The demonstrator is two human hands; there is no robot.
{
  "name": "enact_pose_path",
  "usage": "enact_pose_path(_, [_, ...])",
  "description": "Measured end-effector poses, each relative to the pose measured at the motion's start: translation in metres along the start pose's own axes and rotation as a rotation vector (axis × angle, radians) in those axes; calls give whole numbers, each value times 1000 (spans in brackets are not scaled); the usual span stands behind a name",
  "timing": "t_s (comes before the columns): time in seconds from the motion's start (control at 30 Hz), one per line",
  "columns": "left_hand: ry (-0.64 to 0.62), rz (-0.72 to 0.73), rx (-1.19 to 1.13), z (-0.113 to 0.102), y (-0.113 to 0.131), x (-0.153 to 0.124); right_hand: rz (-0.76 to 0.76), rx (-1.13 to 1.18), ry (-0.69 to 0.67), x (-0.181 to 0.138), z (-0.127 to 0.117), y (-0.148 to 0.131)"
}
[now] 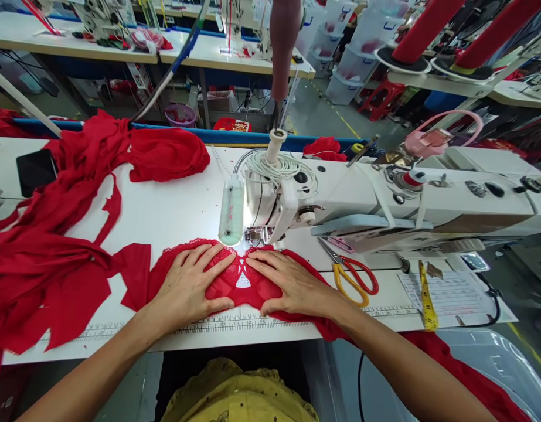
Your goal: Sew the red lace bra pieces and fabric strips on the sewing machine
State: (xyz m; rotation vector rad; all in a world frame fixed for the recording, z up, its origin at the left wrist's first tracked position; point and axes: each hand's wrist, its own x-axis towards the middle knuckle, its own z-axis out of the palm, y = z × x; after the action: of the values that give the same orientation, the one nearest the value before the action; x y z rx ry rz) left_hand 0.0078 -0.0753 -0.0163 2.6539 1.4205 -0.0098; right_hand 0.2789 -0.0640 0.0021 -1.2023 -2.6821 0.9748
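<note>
A red lace bra [221,282] lies spread on the table just in front of the needle area of a white sewing machine [340,196]. Flat on its left cup rests my left hand [195,278], fingers spread. My right hand [290,281] lies on the right cup in the same way, fingers apart and thumb toward the middle. Between the two hands, small openings at the bra's centre let the white table show through. The presser foot [257,236] sits right behind the centre, close to the lace edge. Red fabric trails from under my right hand over the table's front edge.
Red fabric strips [77,246] cover the table's left side, with a dark phone [36,173] among them. Scissors [351,272] with red and yellow handles lie right of the bra. A yellow measuring tape [427,299] crosses a paper sheet [455,296]. Red thread cones [428,32] stand at upper right.
</note>
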Motion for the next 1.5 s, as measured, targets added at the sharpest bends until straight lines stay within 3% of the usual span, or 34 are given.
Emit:
enact_pose_path(0.7, [59, 15, -20, -3, 3, -2, -20, -12, 25, -1, -3, -3])
enact_pose_path(0.8, [174, 58, -14, -3, 10, -7, -122, -16, 137, 0, -1, -9])
enact_pose_path(0.93, [434, 197, -38, 5, 30, -22, -213, 1, 341, 10, 9, -23])
enact_pose_path(1.07, [548, 227, 9, 23, 51, -39, -197, -34, 377, 27, 25, -29])
enact_pose_path(1.3, [553, 127, 15, 41, 66, -54, -190, -33, 340, 41, 38, -20])
enact_pose_path(1.5, [513, 78, -18, 43, 62, -81, -163, 102, 313, 32, 27, -22])
